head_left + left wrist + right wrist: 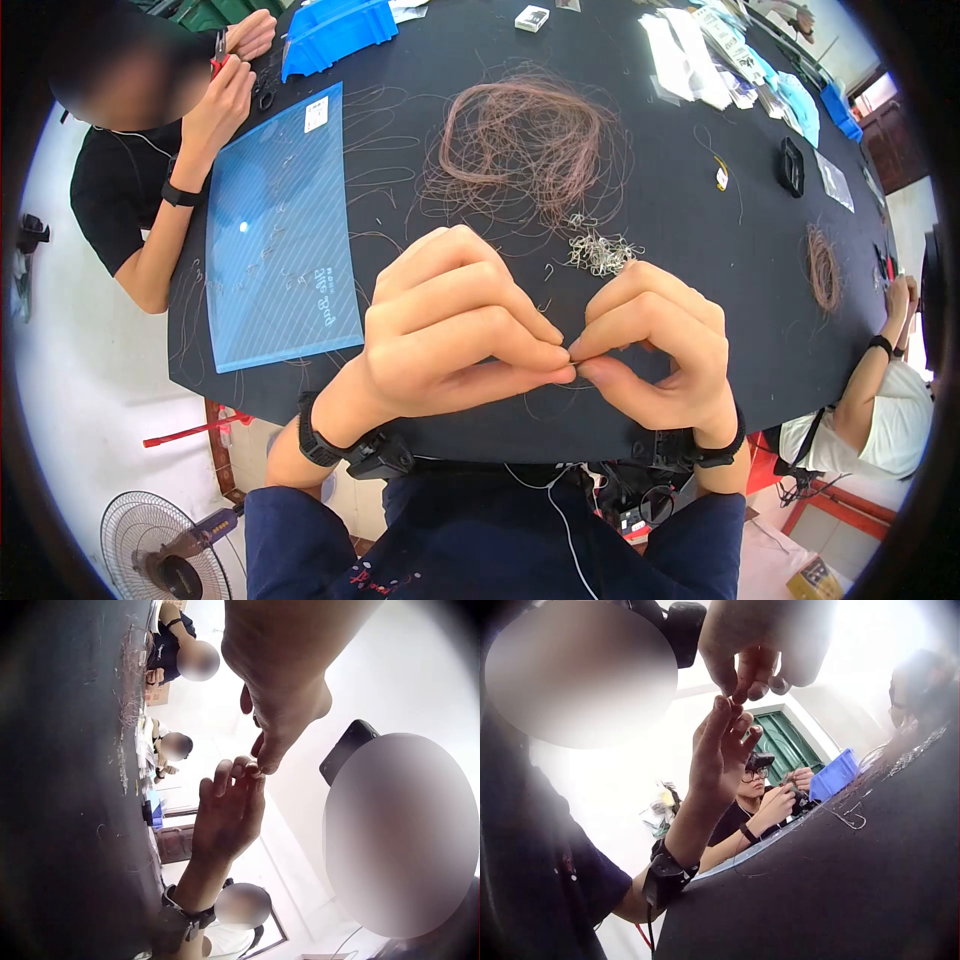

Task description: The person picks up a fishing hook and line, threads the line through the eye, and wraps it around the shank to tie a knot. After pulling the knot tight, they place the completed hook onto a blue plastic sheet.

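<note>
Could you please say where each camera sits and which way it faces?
Head: head-worn, facing forward and down at the table; left hand and right hand show.
Left wrist: on that wrist, facing the right hand; both hands show.
Right wrist: on that wrist, facing the left hand; both hands show.
Wrist views share the meeting fingers.

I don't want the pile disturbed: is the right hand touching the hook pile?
Apart. They overlap in the head view, but the left wrist view shows the right hand raised, with background visible between it and the hook pile.
</note>
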A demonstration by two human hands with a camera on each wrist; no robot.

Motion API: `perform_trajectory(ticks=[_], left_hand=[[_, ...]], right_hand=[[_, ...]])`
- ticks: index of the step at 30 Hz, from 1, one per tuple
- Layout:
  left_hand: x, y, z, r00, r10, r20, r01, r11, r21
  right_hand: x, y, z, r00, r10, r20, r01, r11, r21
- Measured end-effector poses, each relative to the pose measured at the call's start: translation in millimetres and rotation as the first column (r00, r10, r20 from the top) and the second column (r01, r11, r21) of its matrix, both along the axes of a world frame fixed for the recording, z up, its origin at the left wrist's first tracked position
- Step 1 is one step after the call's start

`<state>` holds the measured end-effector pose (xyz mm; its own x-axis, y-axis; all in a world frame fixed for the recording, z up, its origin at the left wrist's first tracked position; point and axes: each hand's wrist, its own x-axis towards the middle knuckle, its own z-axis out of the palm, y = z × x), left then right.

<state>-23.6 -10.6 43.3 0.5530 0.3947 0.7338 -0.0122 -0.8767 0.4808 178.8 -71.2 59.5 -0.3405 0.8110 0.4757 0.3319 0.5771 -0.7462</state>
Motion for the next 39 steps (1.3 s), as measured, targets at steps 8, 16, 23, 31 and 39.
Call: perform_trajectory(ticks=[8, 16, 23, 31, 39], left_hand=[[2, 0, -2, 1.000, 0.016, -0.019, -0.015, 0.999, 0.053], [1, 0, -2, 0.999, 0.042, 0.005, -0.042, 0.998, 0.039], [1, 0, -2, 0.999, 0.041, 0.004, -0.041, 0.999, 0.025], [1, 0, -2, 0.999, 0.037, 0.010, -0.037, 0.999, 0.023], [6, -3, 2, 0.989, 0.147, 0.021, -0.148, 0.987, 0.061]], right_hand=[[-2, 2, -5, 1.000, -0.003, -0.015, 0.004, 0.997, 0.081], [-1, -2, 5, 0.999, -0.041, -0.029, 0.038, 0.995, -0.092], [-2, -1, 0, 1.000, -0.023, -0.016, 0.023, 1.000, -0.003], [-4, -1, -9, 0.996, -0.065, -0.064, 0.070, 0.995, 0.076], [-7, -2, -14, 0.990, -0.110, -0.093, 0.122, 0.982, 0.142]])
